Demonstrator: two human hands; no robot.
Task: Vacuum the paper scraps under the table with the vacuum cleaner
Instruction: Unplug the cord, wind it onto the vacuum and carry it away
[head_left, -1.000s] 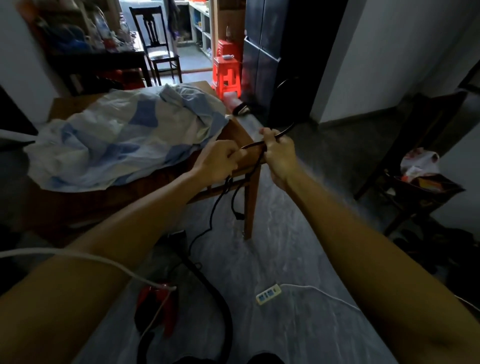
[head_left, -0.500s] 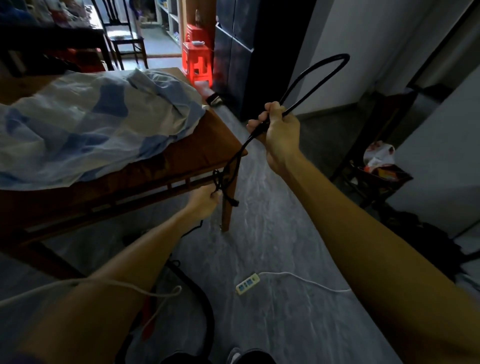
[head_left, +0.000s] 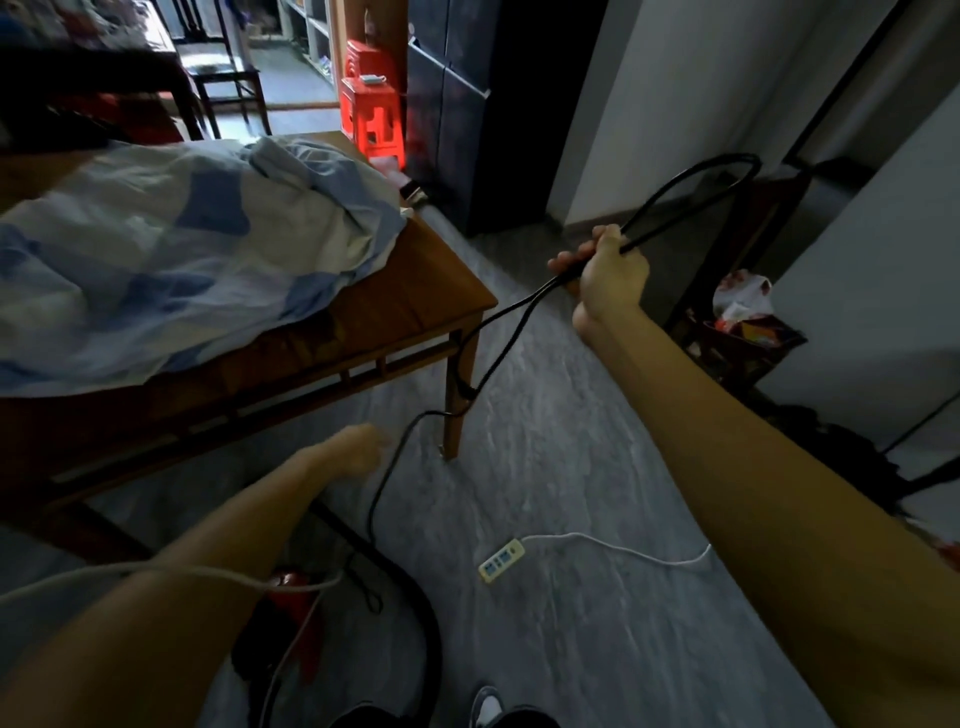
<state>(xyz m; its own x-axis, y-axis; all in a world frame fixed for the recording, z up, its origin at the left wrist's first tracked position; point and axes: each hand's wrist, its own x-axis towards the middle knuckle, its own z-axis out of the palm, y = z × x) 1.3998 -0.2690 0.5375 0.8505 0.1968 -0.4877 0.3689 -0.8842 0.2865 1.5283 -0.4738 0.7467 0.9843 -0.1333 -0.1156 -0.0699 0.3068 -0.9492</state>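
At centre right, right hand is clamping a looped black power cord; left hand, blurred, grip indeterminate. Cord is wrapping the table leg and risks snagging. Vacuum cleaner is sitting lower left.

R hand is raised, fist closed on black power cord; a loop sticks up past the knuckles, rest drops by the wooden surface leg twd red vacuum cleaner on the floor. L hand low nr surface edge, blurred, grip unclear. Blue/white cloth on top. White power strip lies on grey floor.
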